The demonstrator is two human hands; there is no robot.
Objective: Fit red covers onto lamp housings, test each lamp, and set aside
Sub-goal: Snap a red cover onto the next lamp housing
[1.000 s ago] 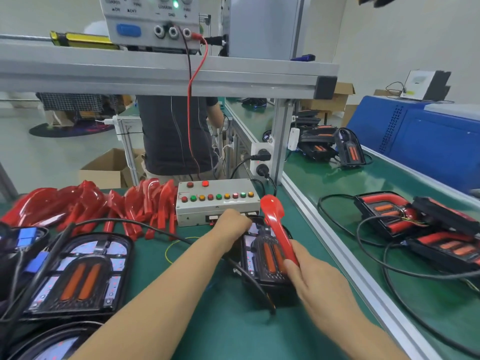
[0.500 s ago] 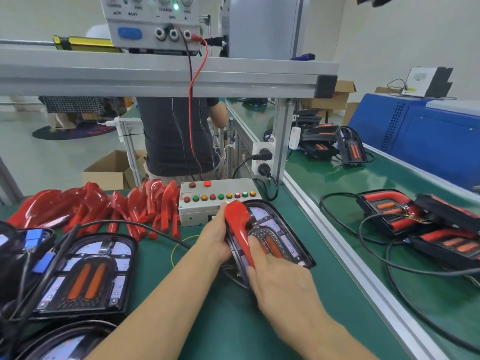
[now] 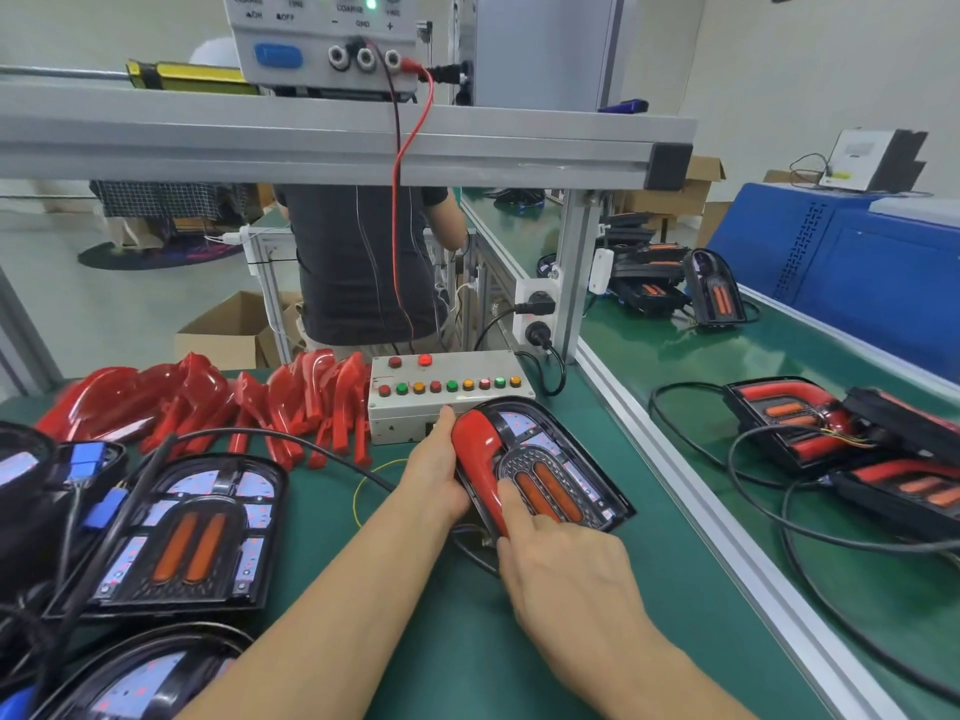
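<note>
A black lamp housing [image 3: 566, 459] with two orange strips lies on the green table in front of the test box [image 3: 447, 392]. A curved red cover [image 3: 478, 454] lies along the housing's left edge. My left hand [image 3: 434, 472] grips the housing's left side beside the cover, thumb toward the box. My right hand [image 3: 561, 569] pinches the cover's near end, forefinger lying on the housing's face by the orange strips. A black cable runs out from under the housing.
A pile of red covers [image 3: 208, 402] lies at the back left. Two more uncovered housings [image 3: 187, 532] with cables and blue plugs sit at the left. Lamps with red covers [image 3: 810, 423] lie on the conveyor to the right. A person stands behind the bench.
The red cover came down from upright in my right hand and now lies on the housing's left edge. The housing turned flatter, and my left hand shifted to its left side.
</note>
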